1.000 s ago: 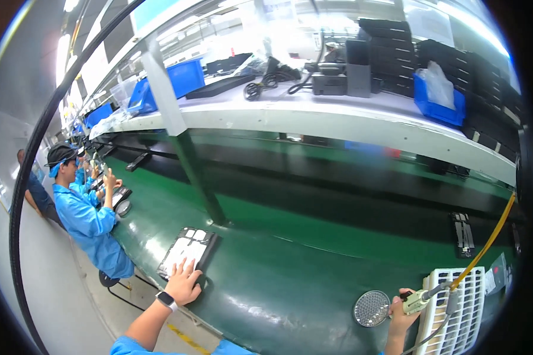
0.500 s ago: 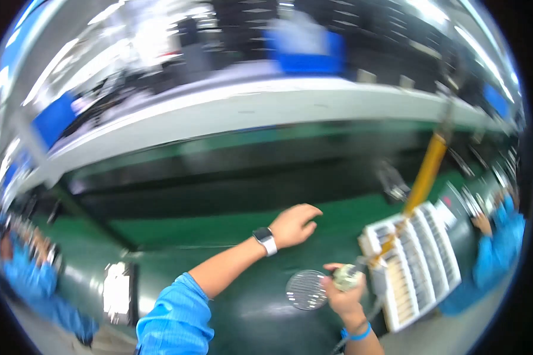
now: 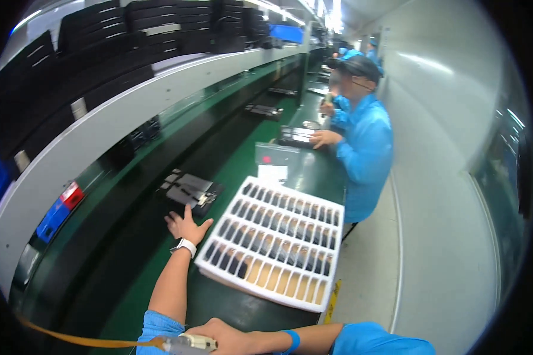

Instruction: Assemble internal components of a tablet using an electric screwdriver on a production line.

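Note:
My left hand (image 3: 187, 228), with a watch on its wrist, reaches over the belt with its fingers spread. Its fingertips are at the near edge of a flat black and grey device assembly (image 3: 190, 190); whether they touch it I cannot tell. At the bottom edge my right hand (image 3: 224, 337) is closed around a cream and grey tool (image 3: 196, 342), which looks like an electric screwdriver. An orange cord (image 3: 95, 340) runs left from the tool. The tool's tip is hidden.
Right of my left hand lies a white slotted tray (image 3: 266, 245) of dark parts. Beyond it are a clear plate (image 3: 277, 154) and a co-worker (image 3: 366, 148) handling another device (image 3: 296, 136). A shelf (image 3: 121, 97) with black trays runs along the left.
The view has swung to the right along the line. My left hand has reached to the device assembly on the belt. My right hand still holds the tool, now low in view.

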`<state>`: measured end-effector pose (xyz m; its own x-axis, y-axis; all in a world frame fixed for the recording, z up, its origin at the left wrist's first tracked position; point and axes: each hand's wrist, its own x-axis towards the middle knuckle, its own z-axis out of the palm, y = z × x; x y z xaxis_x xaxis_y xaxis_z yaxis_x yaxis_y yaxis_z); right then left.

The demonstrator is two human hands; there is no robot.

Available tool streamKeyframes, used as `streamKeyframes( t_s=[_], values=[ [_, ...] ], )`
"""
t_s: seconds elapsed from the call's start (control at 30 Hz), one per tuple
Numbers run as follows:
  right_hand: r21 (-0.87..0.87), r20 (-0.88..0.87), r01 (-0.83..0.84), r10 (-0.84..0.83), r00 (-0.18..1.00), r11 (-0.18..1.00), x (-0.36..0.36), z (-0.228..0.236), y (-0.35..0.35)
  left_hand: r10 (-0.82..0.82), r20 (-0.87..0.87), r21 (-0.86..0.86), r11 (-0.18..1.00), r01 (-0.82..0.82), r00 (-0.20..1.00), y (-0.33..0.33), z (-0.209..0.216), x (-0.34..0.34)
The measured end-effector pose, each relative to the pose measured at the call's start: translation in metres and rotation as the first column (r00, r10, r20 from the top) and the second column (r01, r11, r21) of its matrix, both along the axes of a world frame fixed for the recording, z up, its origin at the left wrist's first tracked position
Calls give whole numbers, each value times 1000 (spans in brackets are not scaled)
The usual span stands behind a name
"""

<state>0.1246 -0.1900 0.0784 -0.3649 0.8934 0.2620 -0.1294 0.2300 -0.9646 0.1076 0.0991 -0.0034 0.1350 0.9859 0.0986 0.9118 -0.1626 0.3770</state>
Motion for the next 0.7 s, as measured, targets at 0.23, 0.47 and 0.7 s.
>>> streamKeyframes(
  t_s=[0.23, 0.47, 0.7],
  values=[
    [-13, -46, 74, -75, 996, 997, 13, 19, 8, -46, 81, 179, 983, 31, 996, 33, -25, -1],
    [62, -58, 100, -96, 994, 993, 7, 6, 5, 280, 957, -275, 959, 64, -77, 49, -13, -30],
    [219, 7, 113, -118, 993, 969, 6, -11, 4, 259, 948, -182, 918, 353, -183, -47, 22, -152]
  ],
)
